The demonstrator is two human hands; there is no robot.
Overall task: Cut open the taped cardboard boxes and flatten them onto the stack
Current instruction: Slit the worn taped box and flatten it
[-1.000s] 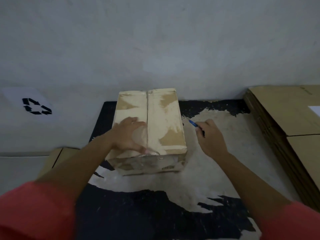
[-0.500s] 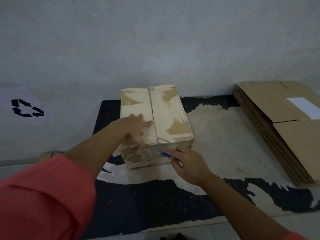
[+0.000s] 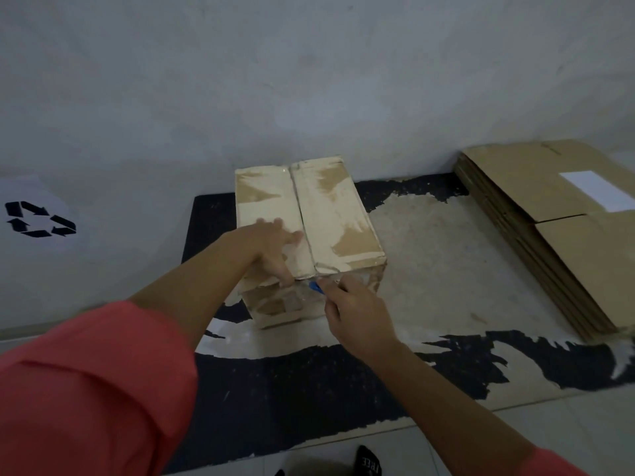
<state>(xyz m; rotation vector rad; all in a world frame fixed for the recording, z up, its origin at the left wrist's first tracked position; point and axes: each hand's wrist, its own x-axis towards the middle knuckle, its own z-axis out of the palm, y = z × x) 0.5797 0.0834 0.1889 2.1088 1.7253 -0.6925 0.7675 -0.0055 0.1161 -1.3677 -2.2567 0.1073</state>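
As seen from the head camera, the cardboard box [image 3: 338,214] stands whole on the worn black mat [image 3: 309,389], close to the far wall [image 3: 309,80] and a little left of centre. Both top flaps are down and meet along a seam [image 3: 302,214] running near to far. Glossy tape appears to cover it, with no opened gap visible. The left hand [image 3: 271,242] lies on the left flap with fingers extended and spread, pressing the box steady, and its thumb reaches down to the near edge. The right hand [image 3: 357,310] is curled round a blue tool [image 3: 315,287], presumably the cutter. The tool's tip sits at the near end of the seam, on the box's near top edge, though no blade can be made out. To the right, well apart from the box, the stack [image 3: 549,235] already holds several flattened sheets, the topmost bearing a white label [image 3: 598,190]. A recycling sign [image 3: 39,219] sits at the far left. Assessment: earlier boxes appear done, while this one is at the start of cutting, with slitting, collapsing and stacking outstanding.
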